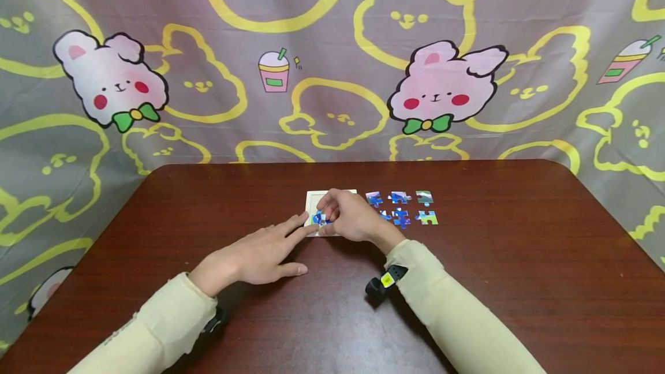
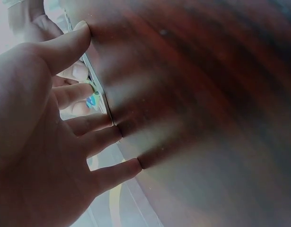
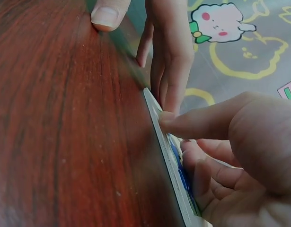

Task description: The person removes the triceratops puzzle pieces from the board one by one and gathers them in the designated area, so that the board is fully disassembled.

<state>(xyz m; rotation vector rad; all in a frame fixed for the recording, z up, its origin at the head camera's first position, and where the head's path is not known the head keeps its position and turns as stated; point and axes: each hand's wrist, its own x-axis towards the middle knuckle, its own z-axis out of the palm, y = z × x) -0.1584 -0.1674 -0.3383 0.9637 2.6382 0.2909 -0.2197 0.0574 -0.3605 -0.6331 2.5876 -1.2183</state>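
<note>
A small pale puzzle tray [image 1: 312, 196] lies flat on the table, with blue puzzle pieces [image 1: 319, 219] in its near part. My left hand [image 1: 262, 253] lies palm down, fingers stretched out; the foremost fingertips touch the tray's left side. Over the tray, my right hand [image 1: 353, 215] has curled fingers and pinches a blue puzzle piece [image 3: 178, 158] low against the tray, its thumb by the near rim. Those fingers hide much of the tray and the piece. In the left wrist view, a bit of blue [image 2: 91, 100] shows between the two hands.
Right of the tray, several loose puzzle pieces [image 1: 399, 197] lie in two rows, some partly behind the right hand. The brown wooden table [image 1: 493, 270] reaches back to a patterned curtain [image 1: 332, 62]. A black strap [image 1: 381, 286] sits at the right wrist.
</note>
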